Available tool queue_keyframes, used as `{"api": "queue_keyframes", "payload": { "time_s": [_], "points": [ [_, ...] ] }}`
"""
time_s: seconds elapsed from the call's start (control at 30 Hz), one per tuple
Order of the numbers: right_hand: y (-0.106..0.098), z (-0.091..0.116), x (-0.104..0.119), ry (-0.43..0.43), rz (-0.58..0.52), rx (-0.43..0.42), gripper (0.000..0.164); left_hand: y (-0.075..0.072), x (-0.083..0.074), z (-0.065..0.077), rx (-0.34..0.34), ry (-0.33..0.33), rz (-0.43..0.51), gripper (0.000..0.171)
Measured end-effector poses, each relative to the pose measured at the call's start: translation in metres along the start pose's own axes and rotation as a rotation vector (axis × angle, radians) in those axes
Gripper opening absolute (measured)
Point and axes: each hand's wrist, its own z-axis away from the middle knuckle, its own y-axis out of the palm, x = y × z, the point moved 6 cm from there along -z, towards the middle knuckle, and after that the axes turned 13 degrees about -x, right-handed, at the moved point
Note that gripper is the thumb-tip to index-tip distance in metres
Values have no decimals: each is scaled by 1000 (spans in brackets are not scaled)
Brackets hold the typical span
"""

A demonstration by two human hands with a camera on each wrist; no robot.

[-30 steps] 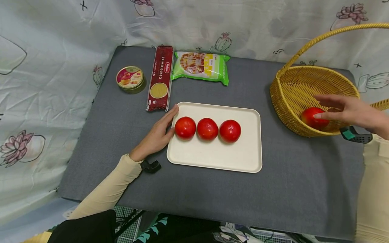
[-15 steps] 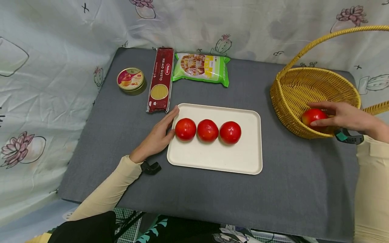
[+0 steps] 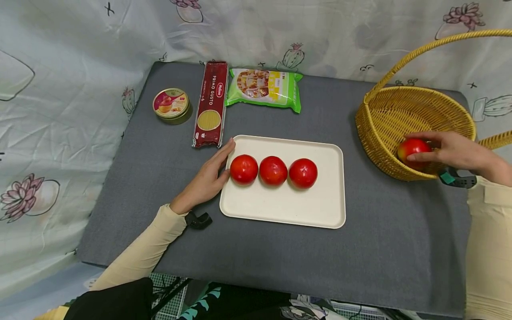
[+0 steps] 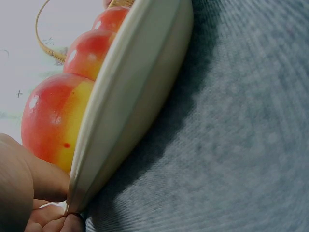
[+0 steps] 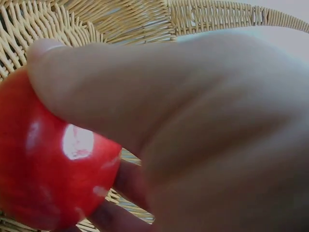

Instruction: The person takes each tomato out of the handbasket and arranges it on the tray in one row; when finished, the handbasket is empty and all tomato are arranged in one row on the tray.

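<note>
In the head view, three red apples (image 3: 273, 171) sit in a row on a cream rectangular tray (image 3: 280, 206). My left hand (image 3: 206, 180) holds the tray's left edge; in the left wrist view its thumb (image 4: 48, 181) lies at the rim, with fingertips around the edge below. Yellow patches show on the nearest apple (image 4: 55, 123) there. At the right, my right hand (image 3: 460, 153) reaches inside a yellow wicker basket (image 3: 370, 138) and grips another apple (image 3: 414, 151). From the right wrist, the thumb presses one side of this apple (image 5: 53, 159) and fingers curl behind it, partly hidden.
Behind the tray lie a dark red spaghetti pack (image 3: 211, 104) and a green snack bag (image 3: 264, 88). A round tin (image 3: 172, 106) stands at the back left. The basket's tall handle (image 3: 400, 62) arches over it. A patterned curtain (image 3: 320, 35) hangs along the back.
My right hand has moved slightly left and closed its thumb and fingers around the apple in the basket. The left hand, tray and three apples have stayed put.
</note>
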Motion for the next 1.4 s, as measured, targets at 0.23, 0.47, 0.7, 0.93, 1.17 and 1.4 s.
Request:
{"api": "queue_keyframes", "payload": {
  "time_s": [0.23, 0.47, 0.7, 0.93, 1.17, 1.4],
  "points": [
    [-8, 0, -1, 23, -13, -75, 77, 0, -2, 0, -3, 8, 2, 72],
    [-21, 7, 10, 74, -74, -164, 81, 0, -2, 0, -1, 7, -8, 72],
    [-35, 23, 54, 0, -105, -283, 73, -1, -3, 0, -3, 7, -17, 71],
    [-36, 49, 120, -160, -51, -401, 67, -1, -3, 0, 1, -2, -20, 71],
    [-2, 60, 172, -299, -73, -343, 67, 0, -2, 1, 4, -1, -22, 71],
    [38, 53, 193, -338, -102, -234, 66, -1, -2, 1, 1, 4, -19, 71]
  ]
}}
